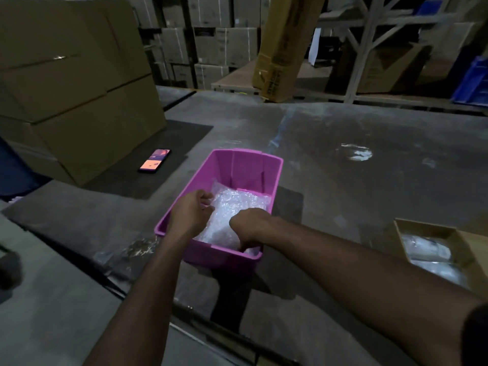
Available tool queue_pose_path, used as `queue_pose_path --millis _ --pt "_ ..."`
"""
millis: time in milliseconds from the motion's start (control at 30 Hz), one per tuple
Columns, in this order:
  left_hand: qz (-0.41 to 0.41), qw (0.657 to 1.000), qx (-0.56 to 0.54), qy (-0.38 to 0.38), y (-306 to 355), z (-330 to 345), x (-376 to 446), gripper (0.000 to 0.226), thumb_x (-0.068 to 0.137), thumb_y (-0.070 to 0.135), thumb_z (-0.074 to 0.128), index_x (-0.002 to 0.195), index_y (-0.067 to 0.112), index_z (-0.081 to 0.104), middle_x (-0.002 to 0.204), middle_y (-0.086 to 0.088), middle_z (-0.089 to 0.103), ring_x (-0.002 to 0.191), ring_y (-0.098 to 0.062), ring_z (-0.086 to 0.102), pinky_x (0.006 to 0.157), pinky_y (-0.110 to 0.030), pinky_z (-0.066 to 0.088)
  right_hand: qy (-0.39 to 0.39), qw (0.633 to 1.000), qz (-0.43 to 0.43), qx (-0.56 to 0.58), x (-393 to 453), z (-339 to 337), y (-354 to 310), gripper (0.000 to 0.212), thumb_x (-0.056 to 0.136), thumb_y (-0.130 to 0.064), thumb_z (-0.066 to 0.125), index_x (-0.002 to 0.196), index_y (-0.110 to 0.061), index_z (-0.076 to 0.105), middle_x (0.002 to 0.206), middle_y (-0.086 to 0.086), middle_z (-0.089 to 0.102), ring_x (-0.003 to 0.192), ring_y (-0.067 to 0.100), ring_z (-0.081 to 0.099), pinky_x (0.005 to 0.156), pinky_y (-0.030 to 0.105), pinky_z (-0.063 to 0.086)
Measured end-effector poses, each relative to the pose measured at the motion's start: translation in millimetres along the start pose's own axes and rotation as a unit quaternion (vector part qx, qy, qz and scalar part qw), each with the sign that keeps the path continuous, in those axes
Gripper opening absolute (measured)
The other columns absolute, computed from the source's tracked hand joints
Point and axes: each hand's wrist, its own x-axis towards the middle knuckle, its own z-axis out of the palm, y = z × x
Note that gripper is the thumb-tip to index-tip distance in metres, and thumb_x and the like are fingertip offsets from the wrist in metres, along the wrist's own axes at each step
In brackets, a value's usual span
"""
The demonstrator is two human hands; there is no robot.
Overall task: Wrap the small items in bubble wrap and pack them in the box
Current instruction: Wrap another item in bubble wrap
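Bubble-wrapped bundle (232, 215) inside pink box (274, 175), both hands (191, 215) gripping it.

One pink bin (248, 165) holds one bubble-wrap bundle (232, 215), with two hands in it. One phone (155, 160) and one open cardboard box (464, 241) lie on the floor.

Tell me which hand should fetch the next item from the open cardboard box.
Right, probably. The open cardboard box lies on the right side, beyond the right hand. The left hand is at the far side of the pink bin, fingers curled on the bubble wrap, and would have to cross over.
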Motion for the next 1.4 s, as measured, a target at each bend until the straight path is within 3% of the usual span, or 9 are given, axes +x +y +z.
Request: queue_pose_path --millis 267,367,533,700,833,967,1100,1233,1400 --pt "0.01 0.998 0.012 -0.057 -6.7 3.3 9.3 0.037 0.089 0.021 0.076 0.124 0.022 0.066 0.103 0.01 0.067 0.091 -0.013 0.066 0.08 -0.028 0.053 -0.015 0.997 0.024 -0.065 32.3 6.2 -19.2 0.019 0.092 -0.017 0.067 0.111 -0.015 0.066 0.082 -0.002 0.054 0.079 0.02 0.055 0.069 0.031 0.047" --pt "0.012 0.998 0.001 -0.06 -8.7 0.7 11.8 0.037 0.089 0.021 0.074 0.125 0.023 0.066 0.106 0.01 0.068 0.092 -0.013 0.066 0.082 -0.03 0.055 0.009 0.998 0.039 -0.056 37.4 11.1 -19.1 0.015 0.092 -0.009 0.062 0.105 -0.012 0.068 0.101 0.003 0.067 0.093 0.024 0.066 0.07 0.032 0.05" --pt "0.015 0.998 -0.031 -0.054 -18.6 -1.4 15.8 0.034 0.088 0.019 0.075 0.121 0.019 0.068 0.107 0.004 0.072 0.092 -0.013 0.068 0.089 -0.037 0.057 0.079 0.994 0.07 -0.03 30.6 2.6 -11.2 0.032 0.087 0.005 0.056 0.064 -0.011 0.041 0.077 0.002 0.053 0.089 0.028 0.065 0.067 0.031 0.044" --pt "0.067 0.976 -0.16 -0.129 -12.8 -16.0 10.9 0.052 0.084 0.046 0.077 0.13 0.023 0.064 0.118 0.005 0.071 0.106 -0.005 0.067 0.096 -0.032 0.056 0.207 0.967 0.113 0.1 15.0 -8.9 14.1 0.02 0.094 -0.011 0.055 0.104 -0.018 0.071 0.106 0.004 0.072 0.098 0.027 0.067 0.077 0.037 0.053" --pt "0.109 0.959 -0.217 -0.144 4.2 -23.6 1.2 0.08 0.063 0.066 0.085 0.132 0.035 0.059 0.127 0.015 0.066 0.117 -0.003 0.061 0.097 -0.027 0.051 0.282 0.882 0.143 0.35 -15.9 -21.1 33.2 0.021 0.102 -0.016 0.05 0.104 -0.014 0.071 0.096 -0.003 0.068 0.088 0.02 0.064 0.071 0.036 0.048" --pt "0.11 0.939 -0.317 -0.072 36.3 -15.9 -2.2 0.019 0.089 0.029 0.077 0.104 0.021 0.071 0.098 0.0 0.074 0.093 -0.013 0.071 0.08 -0.032 0.058 0.337 0.697 0.111 0.623 -45.0 -20.4 39.9 0.016 0.102 -0.006 0.054 0.105 -0.005 0.069 0.092 0.009 0.072 0.081 0.02 0.071 0.065 0.028 0.06" --pt "0.075 0.92 -0.382 -0.053 65.7 -6.3 -3.9 0.015 0.097 0.025 0.068 0.089 0.011 0.069 0.074 -0.005 0.068 0.065 -0.013 0.064 0.057 -0.025 0.049 0.395 0.55 0.095 0.73 -69.1 -16.4 42.9 0.017 0.103 -0.008 0.053 0.111 -0.001 0.066 0.086 0.007 0.068 0.057 0.002 0.063 0.05 0.017 0.05" --pt "0.055 0.912 -0.406 -0.032 93.5 5.8 -8.5 0.018 0.096 0.026 0.069 0.087 0.01 0.069 0.07 0.0 0.066 0.051 -0.011 0.057 0.046 -0.021 0.04 0.421 0.511 0.086 0.744 -88.5 0.0 47.1 0.039 0.096 -0.037 0.056 0.12 -0.006 0.065 0.094 0.007 0.071 0.077 0.017 0.065 0.065 0.025 0.057" --pt "0.062 0.892 -0.433 -0.111 120.7 25.8 -18.5 0.024 0.095 0.029 0.069 0.088 0.006 0.07 0.068 -0.001 0.061 0.056 -0.009 0.052 0.05 -0.019 0.041 0.439 0.502 0.126 0.734 -111.1 29.8 56.9 0.053 0.08 -0.031 0.084 0.121 -0.008 0.06 0.113 0.02 0.071 0.099 0.023 0.069 0.081 0.04 0.057"
